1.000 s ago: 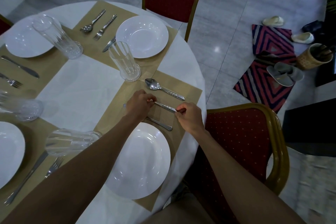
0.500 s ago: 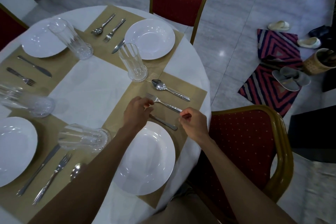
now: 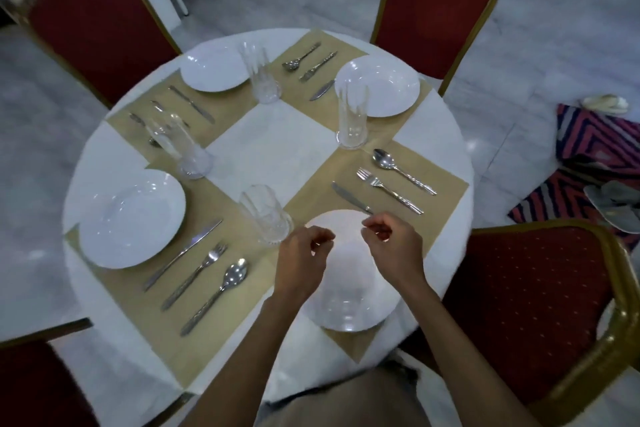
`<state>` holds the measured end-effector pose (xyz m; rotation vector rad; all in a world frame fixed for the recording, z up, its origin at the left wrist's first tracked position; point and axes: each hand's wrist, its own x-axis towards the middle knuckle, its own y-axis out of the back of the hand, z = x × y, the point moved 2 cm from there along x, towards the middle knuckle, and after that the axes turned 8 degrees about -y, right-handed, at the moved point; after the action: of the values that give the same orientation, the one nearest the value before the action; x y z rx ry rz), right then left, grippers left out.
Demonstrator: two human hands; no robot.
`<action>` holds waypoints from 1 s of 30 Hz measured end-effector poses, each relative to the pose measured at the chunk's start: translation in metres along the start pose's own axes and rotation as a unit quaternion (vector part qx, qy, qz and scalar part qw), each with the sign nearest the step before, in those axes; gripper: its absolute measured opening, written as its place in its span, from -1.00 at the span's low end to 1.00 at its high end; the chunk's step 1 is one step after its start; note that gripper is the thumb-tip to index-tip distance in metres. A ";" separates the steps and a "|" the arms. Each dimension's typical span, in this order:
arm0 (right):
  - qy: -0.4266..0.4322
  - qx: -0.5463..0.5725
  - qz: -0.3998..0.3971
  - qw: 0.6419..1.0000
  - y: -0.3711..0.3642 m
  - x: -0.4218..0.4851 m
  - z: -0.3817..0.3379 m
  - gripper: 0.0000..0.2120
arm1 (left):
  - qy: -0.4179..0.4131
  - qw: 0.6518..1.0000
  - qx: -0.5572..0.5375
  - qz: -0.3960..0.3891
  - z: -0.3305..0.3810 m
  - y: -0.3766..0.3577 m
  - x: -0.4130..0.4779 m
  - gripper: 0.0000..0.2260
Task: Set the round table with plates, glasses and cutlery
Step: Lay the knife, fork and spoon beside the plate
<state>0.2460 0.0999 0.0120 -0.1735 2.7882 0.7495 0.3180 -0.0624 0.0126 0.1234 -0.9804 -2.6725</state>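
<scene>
Round table (image 3: 277,142) with a white cloth, looks basically set to me. Left hand (image 3: 304,260) and right hand (image 3: 394,250) hover loosely curled and empty over the dinner plate (image 3: 346,308) at 5 o'clock. Knife (image 3: 349,197), fork (image 3: 389,191) and spoon (image 3: 401,172) lie parallel at 4, handles toward the red chair (image 3: 526,291), probably for easy grabbing.

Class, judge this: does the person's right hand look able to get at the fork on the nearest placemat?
Probably yes: the right hand hovers close to the fork, and only the flat knife lies between them, nothing tall.
</scene>
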 end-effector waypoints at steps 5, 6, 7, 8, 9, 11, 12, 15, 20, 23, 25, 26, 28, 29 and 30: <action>0.021 -0.006 -0.055 0.998 -0.036 -0.050 -0.008 -0.89 | 0.047 0.998 -0.010 0.027 -0.041 0.041 -0.055 -0.91; 0.021 -0.013 -0.071 0.997 -0.043 -0.060 -0.009 -0.89 | 0.060 0.997 -0.009 0.038 -0.049 0.051 -0.066 -0.92; 0.023 -0.024 -0.088 0.996 -0.049 -0.068 -0.011 -0.90 | 0.078 0.996 -0.006 0.048 -0.058 0.060 -0.078 -0.92; 0.027 -0.036 -0.104 0.994 -0.056 -0.075 -0.011 -0.91 | 0.099 0.993 -0.001 0.058 -0.068 0.069 -0.091 -0.91; 0.033 -0.046 -0.119 0.991 -0.062 -0.082 -0.012 -0.93 | 0.120 0.990 0.005 0.068 -0.079 0.078 -0.104 -0.91; 0.044 -0.069 -0.148 0.986 -0.073 -0.091 -0.013 -0.96 | 0.157 0.984 0.021 0.083 -0.100 0.093 -0.127 -0.89; 0.046 -0.080 -0.166 0.982 -0.078 -0.095 -0.014 -0.96 | 0.176 0.980 0.027 0.089 -0.109 0.100 -0.138 -0.88; 0.047 -0.099 -0.230 0.967 -0.092 -0.109 -0.021 -0.93 | 0.220 0.969 0.046 0.107 -0.122 0.118 -0.167 -0.85; 0.035 -0.140 -0.306 0.941 -0.120 -0.128 -0.026 -0.77 | 0.260 0.956 0.057 0.126 -0.136 0.138 -0.201 -0.79; 0.029 -0.176 -0.307 0.935 -0.140 -0.129 -0.022 -0.63 | 0.268 0.952 0.057 0.138 -0.147 0.146 -0.209 -0.77; 0.014 -0.200 -0.290 0.936 -0.149 -0.128 -0.025 -0.55 | 0.280 0.949 0.051 0.139 -0.155 0.149 -0.207 -0.73; 0.011 -0.213 -0.283 0.935 -0.154 -0.126 -0.028 -0.54 | 0.283 0.948 0.048 0.136 -0.160 0.150 -0.205 -0.72; 0.002 -0.231 -0.272 0.934 -0.165 -0.121 -0.034 -0.61 | 0.277 0.951 0.048 0.125 -0.171 0.150 -0.198 -0.70; -0.012 -0.236 -0.266 0.935 -0.171 -0.117 -0.035 -0.63 | 0.271 0.954 0.046 0.118 -0.176 0.148 -0.194 -0.70; -0.034 -0.227 -0.264 0.937 -0.177 -0.115 -0.035 -0.57 | 0.267 0.957 0.043 0.109 -0.182 0.147 -0.190 -0.71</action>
<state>0.3806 -0.0649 -0.0122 -0.9160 2.2810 1.1928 0.5677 -0.2247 -0.0350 0.6745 -0.8679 -2.2123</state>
